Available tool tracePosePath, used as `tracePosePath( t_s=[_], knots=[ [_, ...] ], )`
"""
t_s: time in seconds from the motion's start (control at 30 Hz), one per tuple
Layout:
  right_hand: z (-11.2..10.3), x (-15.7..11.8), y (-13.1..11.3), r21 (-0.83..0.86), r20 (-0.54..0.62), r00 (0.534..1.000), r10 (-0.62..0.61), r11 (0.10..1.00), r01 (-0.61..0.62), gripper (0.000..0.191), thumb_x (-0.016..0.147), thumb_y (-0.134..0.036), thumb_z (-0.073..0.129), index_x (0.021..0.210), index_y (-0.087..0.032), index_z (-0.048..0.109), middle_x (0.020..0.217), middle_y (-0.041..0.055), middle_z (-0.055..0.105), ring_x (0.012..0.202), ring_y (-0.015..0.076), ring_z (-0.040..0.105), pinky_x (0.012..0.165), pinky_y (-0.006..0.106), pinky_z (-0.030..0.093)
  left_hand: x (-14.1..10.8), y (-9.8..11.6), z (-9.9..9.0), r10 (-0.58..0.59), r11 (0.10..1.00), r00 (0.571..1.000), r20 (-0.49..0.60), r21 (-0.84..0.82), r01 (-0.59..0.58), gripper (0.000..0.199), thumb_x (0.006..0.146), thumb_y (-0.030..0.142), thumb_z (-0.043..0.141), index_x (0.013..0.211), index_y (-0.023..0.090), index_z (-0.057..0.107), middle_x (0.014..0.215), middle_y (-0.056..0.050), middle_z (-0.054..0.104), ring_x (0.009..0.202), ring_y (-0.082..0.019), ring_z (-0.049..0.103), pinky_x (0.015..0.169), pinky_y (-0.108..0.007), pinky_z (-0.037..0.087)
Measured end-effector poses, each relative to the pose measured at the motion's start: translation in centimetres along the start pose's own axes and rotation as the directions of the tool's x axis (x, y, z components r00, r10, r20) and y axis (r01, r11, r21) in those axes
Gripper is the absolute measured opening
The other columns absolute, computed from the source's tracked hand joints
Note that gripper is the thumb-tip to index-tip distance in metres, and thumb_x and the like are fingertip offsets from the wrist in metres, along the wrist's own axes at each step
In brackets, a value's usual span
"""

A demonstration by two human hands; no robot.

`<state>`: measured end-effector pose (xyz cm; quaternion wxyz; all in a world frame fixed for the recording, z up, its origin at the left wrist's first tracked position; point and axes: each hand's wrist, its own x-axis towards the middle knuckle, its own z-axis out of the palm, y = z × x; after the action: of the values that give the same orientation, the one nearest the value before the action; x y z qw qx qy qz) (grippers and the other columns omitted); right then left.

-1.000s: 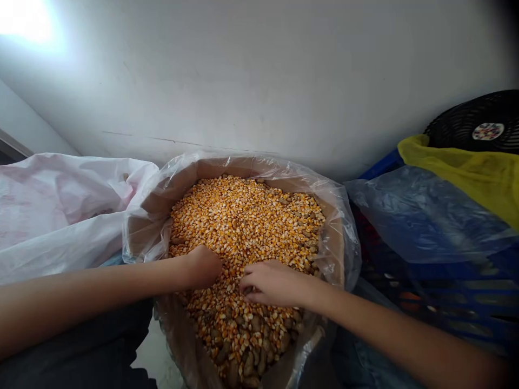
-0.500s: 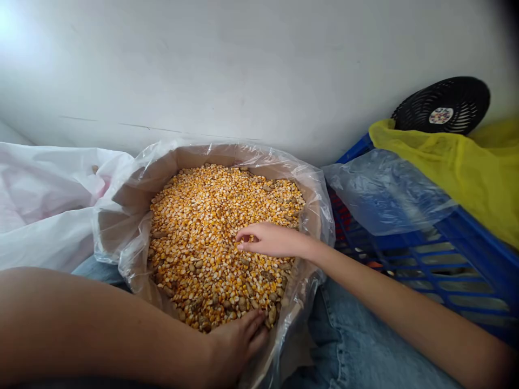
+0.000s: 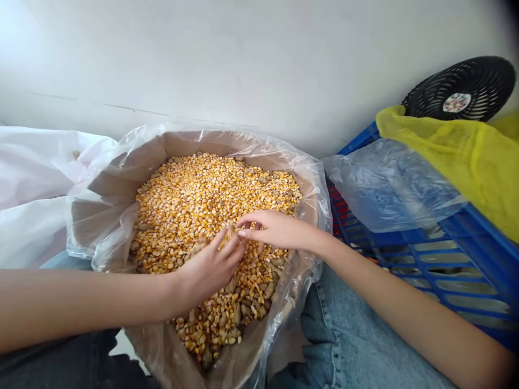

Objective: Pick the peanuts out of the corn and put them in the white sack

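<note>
The left hand (image 3: 213,270) curls loosely over the corn (image 3: 194,189), its grip unclear; the right hand (image 3: 279,229), just beside it, is partly open. Peanuts (image 3: 270,290) lie mixed in the corn nearer the wearer than both hands; how much is done or left is unclear.

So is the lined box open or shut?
Open: the box has its clear liner draped over the rim, and corn kernels show inside.

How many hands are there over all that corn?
2: the left hand is over the middle of the corn, and the right hand is just beside it, towards the blue crate. Some fingertips are hidden.
</note>
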<state>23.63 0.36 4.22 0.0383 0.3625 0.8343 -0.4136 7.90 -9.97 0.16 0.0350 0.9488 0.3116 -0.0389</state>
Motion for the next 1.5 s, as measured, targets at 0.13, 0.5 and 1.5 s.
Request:
tracePosePath(
  t_s=[0.13, 0.5, 1.5],
  knots=[
    [-0.8, -0.4, 0.2, 0.029, -0.066, 0.998, -0.008, 1.0, 0.01, 0.027, 0.078, -0.035, 0.046, 0.095, -0.02, 0.06, 0.093, 0.0026, 0.06, 0.084, 0.0165, 0.053, 0.075, 0.029, 0.037, -1.5, 3.0, 0.3, 0.185, 0.983, 0.982, -0.029, 0.01, -0.185, 0.031, 0.069, 0.023, 0.048, 0.097, 0.023, 0.062, 0.117, -0.006, 0.05, 0.115, -0.025, 0.037, 0.097, -0.042, 0.028],
    [-1.2, -0.5, -0.7, 0.023, -0.079, 0.997, 0.018, 1.0, -0.016, 0.026, 0.077, -0.033, 0.047, 0.097, -0.021, 0.059, 0.096, 0.0021, 0.06, 0.084, 0.0157, 0.053, 0.076, 0.03, 0.038, 1.1, 3.4, 5.6, 0.021, 0.883, 0.998, 0.057, 0.466, -0.046, 0.055, 0.063, 0.03, 0.048, 0.118, 0.028, 0.046, 0.133, 0.006, 0.029, 0.125, -0.015, 0.017, 0.104, -0.033, 0.016],
    [-3.2, -0.4, -0.9, 0.123, -0.339, 0.939, -0.052, 0.987, 0.099, 0.024, 0.078, -0.031, 0.046, 0.094, -0.02, 0.06, 0.095, 0.003, 0.061, 0.082, 0.0141, 0.054, 0.075, 0.028, 0.039, 4.3, 6.2, 2.0, 0.067, 0.711, 0.998, 0.002, 0.701, -0.049, 0.055, 0.07, 0.042, 0.029, 0.12, 0.023, 0.044, 0.127, -0.002, 0.04, 0.121, -0.027, 0.027, 0.099, -0.049, 0.021]
  ],
)
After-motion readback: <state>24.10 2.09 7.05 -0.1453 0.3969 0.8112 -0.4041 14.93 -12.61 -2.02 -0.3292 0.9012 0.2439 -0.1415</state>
